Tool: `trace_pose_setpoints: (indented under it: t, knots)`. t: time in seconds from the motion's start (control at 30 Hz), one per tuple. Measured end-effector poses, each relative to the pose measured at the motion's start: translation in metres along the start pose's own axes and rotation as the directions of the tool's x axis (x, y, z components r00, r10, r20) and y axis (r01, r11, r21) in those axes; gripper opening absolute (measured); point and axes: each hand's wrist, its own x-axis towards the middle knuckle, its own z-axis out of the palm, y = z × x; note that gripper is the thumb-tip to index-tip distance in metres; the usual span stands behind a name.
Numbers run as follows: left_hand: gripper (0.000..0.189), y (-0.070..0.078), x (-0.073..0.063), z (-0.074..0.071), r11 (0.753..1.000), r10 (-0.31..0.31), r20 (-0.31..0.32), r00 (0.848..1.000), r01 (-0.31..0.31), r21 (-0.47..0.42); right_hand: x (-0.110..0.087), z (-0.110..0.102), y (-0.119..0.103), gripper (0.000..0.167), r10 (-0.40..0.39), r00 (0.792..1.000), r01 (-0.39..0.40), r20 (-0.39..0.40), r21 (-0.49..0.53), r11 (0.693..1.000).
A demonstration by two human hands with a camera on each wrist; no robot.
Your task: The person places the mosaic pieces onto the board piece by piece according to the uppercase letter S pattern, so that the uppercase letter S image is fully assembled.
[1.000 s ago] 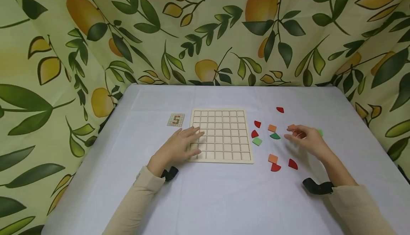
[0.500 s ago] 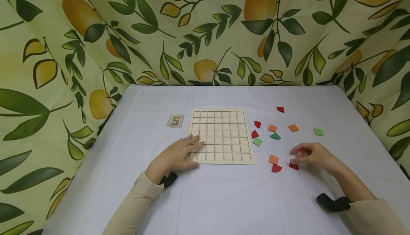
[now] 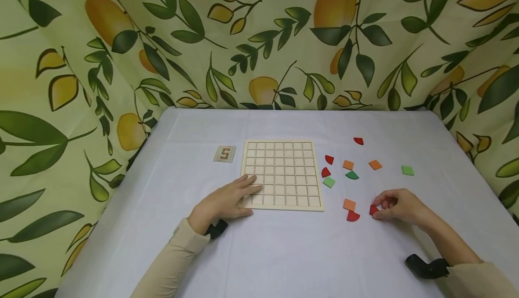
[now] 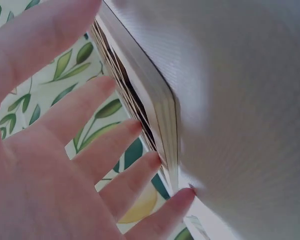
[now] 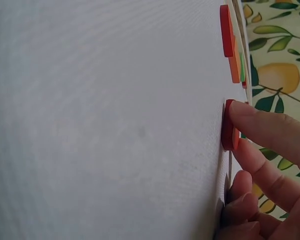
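Note:
A pale wooden grid board [image 3: 279,176] lies mid-table. My left hand [image 3: 225,201] rests at its near left corner, fingers spread over the squares; in the left wrist view the fingertips line the board's edge [image 4: 164,115]. To the right, my right hand [image 3: 401,205] pinches a red quarter-circle tile [image 3: 373,209] between thumb and index finger. Seen from the right wrist, that red tile [image 5: 228,132] sits low at the white cloth, the other fingers curled beside it. Closest to that hand are an orange square [image 3: 349,204] and another red quarter-circle [image 3: 353,216], which touch.
Between the board and right hand lie more tiles: red quarter-circles [image 3: 329,159], orange squares [image 3: 375,165], a dark green quarter-circle [image 3: 352,175] and light green squares [image 3: 407,170]. A small pattern card [image 3: 225,153] lies left of the board. Fruit-print fabric [image 3: 263,41] hangs behind the table.
My right hand has come from the orange square toward the table's near side and taken hold of the red quarter-circle. My left hand has slid slightly nearer along the board.

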Motion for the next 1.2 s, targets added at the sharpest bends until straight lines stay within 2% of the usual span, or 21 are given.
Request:
trace_pose_setpoints:
  t: [0.37, 0.6, 0.97, 1.2]
  knots:
    - [0.055, 0.007, 0.004, -0.001, 1.0, 0.008, 0.004, 1.0, -0.008, 0.001, 0.001, 0.0, -0.002, 0.03, -0.019, 1.0, 0.019, 0.001, -0.015, 1.0]
    - [0.054, 0.014, 0.009, 0.0, 0.999, 0.031, 0.009, 0.999, -0.031, 0.028, 0.005, 0.002, -0.007, 0.028, -0.051, 0.997, 0.051, -0.05, 0.0, 0.999]
    - [0.053, 0.03, 0.019, 0.004, 0.997, 0.036, 0.008, 0.999, -0.036, 0.063, 0.022, 0.0, -0.034, 0.03, -0.055, 0.996, 0.058, -0.063, 0.045, 0.997]
    - [0.05, 0.029, 0.019, 0.007, 0.997, 0.018, 0.008, 1.0, -0.018, 0.077, 0.037, -0.003, -0.052, 0.029, -0.116, 0.99, 0.124, -0.077, 0.097, 0.988]
